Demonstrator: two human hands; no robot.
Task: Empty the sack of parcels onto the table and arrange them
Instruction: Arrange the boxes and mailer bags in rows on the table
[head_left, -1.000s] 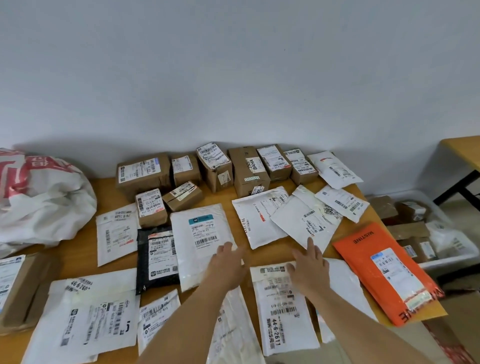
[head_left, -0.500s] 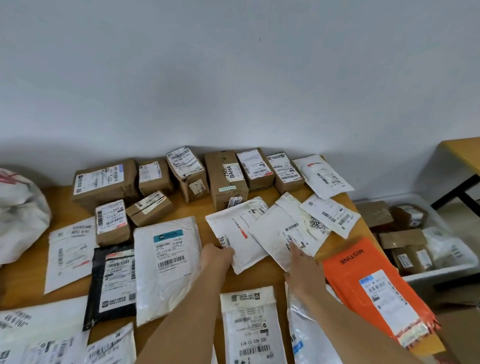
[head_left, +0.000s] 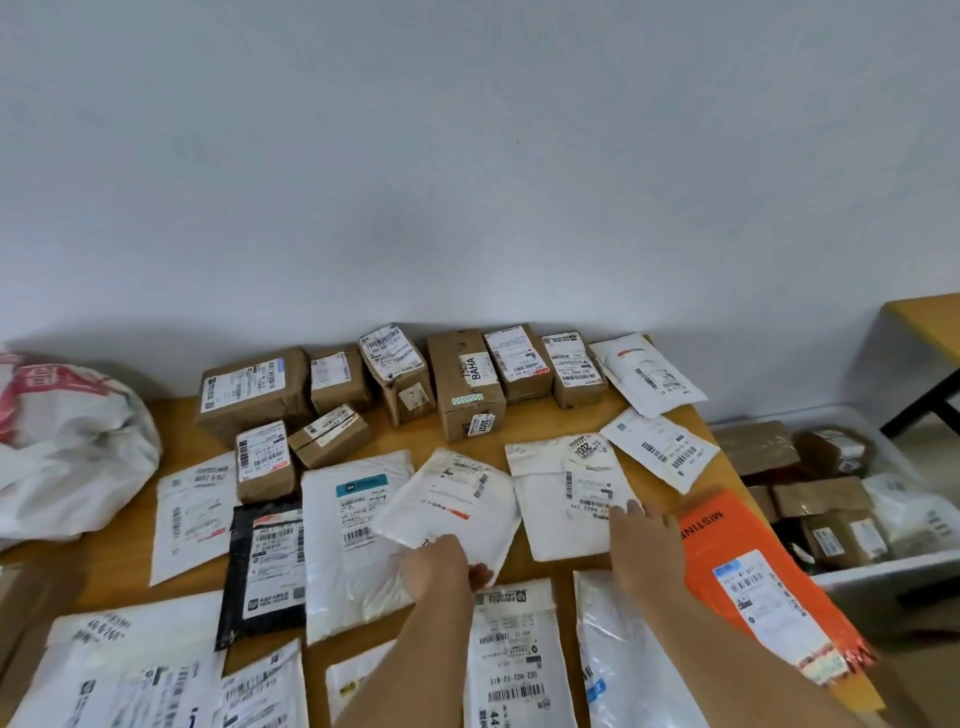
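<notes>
A: What's the left hand doing? Its fingertips are hidden under the tilted white mailer.

B: Looks like the grip pinches that mailer's near corner, arm reaching in from the bottom edge. The right hand lies flat, fingers straight, pressing the padded white mailer beside the orange mailer.

A: And the sack?

B: Crumpled far left on the worktop, cut off by the frame. Labels are too blurry to read.
</notes>
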